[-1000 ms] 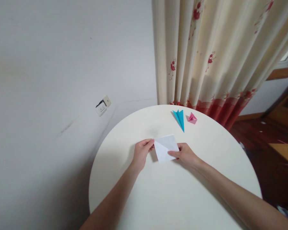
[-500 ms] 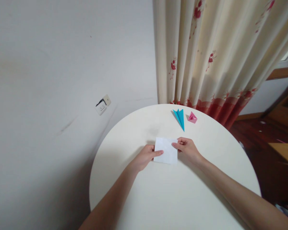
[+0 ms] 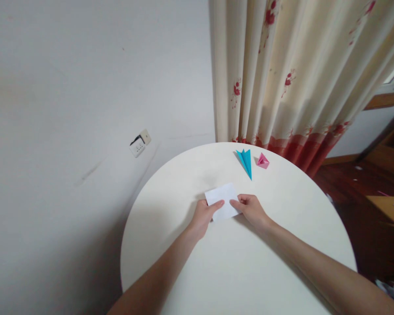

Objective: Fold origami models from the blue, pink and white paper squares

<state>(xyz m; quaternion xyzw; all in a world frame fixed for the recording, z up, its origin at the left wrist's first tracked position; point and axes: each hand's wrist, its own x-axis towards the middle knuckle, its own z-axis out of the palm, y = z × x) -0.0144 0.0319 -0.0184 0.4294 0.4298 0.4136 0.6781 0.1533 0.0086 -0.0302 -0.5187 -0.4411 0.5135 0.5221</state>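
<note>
A white sheet of paper [image 3: 222,194], roughly square, is held between my two hands over the round white table. My left hand [image 3: 204,215] grips its left edge, thumb on top and the other fingers underneath, mostly hidden. On the right edge, my right hand [image 3: 252,209] pinches the paper the same way, its thumb lying on the face. The two thumb tips point at each other with a small gap between them. Beyond the paper lie a blue folded paper plane [image 3: 245,162] and a small pink folded paper piece [image 3: 262,161].
The round white table [image 3: 249,271] stands against a pale wall [image 3: 101,65] with a socket [image 3: 138,147] on it. A flowered curtain [image 3: 276,78] hangs behind the far edge. At the right is a dark wooden floor [image 3: 341,183].
The white paper has turned anticlockwise, its right side now lower. My right hand has come slightly down and its thumb has slid inward; my left hand has tilted more upright.
</note>
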